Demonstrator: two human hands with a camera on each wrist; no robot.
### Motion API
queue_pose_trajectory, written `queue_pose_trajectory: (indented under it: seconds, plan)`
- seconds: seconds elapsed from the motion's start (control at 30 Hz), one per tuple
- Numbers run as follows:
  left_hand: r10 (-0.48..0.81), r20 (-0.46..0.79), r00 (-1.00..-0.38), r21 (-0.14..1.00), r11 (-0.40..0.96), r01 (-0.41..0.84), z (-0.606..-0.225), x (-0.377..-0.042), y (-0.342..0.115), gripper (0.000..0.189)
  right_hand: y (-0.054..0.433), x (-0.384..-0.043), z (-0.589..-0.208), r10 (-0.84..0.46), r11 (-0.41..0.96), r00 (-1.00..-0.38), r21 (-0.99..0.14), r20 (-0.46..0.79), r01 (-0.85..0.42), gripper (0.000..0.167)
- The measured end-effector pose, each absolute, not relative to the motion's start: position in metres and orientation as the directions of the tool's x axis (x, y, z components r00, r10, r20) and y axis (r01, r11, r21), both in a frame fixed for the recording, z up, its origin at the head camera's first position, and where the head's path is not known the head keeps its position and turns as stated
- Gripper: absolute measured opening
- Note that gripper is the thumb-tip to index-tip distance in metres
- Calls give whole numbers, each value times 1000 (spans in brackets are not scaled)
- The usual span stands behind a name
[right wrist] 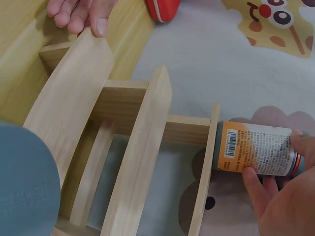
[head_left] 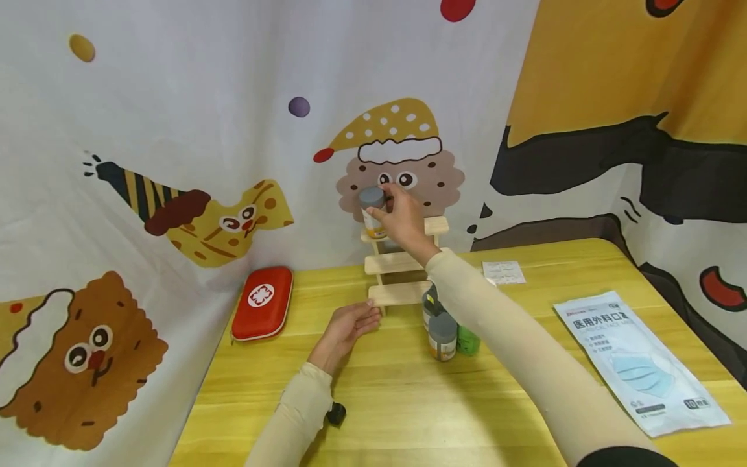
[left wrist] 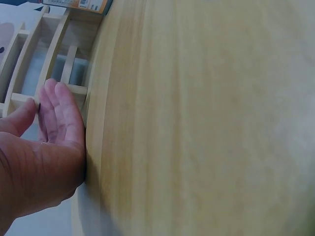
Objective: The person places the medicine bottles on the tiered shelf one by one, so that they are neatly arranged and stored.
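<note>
Backing rack (head_left: pixel 399 295) and yellow table (head_left: pixel 385 415): cartoon cloth (head_left: pixel 233 117)

Yellow wooden table (head_left: pixel 379 402) bearing a three-step stand (head_left: pixel 397 294)
The stand is at the back; a red case (head_left: pixel 262 303) lies to its left, a paper slip (head_left: pixel 504 272) and a mask pack (head_left: pixel 640 363) to its right. Grey-capped bottles (head_left: pixel 443 340) and a green container (head_left: pixel 469 340) stand close together by its right end. A held bottle (right wrist: pixel 258 148) has its base at the top step.
</note>
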State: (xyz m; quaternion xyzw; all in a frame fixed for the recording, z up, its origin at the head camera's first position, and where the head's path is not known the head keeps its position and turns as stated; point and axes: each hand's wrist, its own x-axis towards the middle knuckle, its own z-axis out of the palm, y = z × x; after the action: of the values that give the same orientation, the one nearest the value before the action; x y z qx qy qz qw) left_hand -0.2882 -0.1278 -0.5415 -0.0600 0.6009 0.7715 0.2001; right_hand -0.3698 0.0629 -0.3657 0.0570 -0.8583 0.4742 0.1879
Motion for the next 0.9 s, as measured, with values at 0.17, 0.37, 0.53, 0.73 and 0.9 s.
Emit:
queue_pose_trajectory:
  seconds: [0.17,0.37,0.53,0.73,0.9]
  plan:
    - [245,-339,-908,899,-202,-390,-542,-288,-128,47,63,-370,-367,72,568,-916,-771,394,-287,56]
    - [243,-341,-908,896,-208,-392,-542,-289,-129,47,63,-370,-368,66,553,-917,-779,394,-295,57]
    - [240,-336,-911,899,-207,-387,-541,-290,-128,49,63,-372,-369,79,502,-925,-816,372,-285,58]
    - [244,-331,-911,902,-202,-382,-541,-290,-128,48,66,-368,-373,86,479,-919,-825,384,-300,63]
    - [244,-332,-911,900,-207,-383,-540,-289,-129,49,71,-360,-378,69,474,-917,-822,392,-316,64]
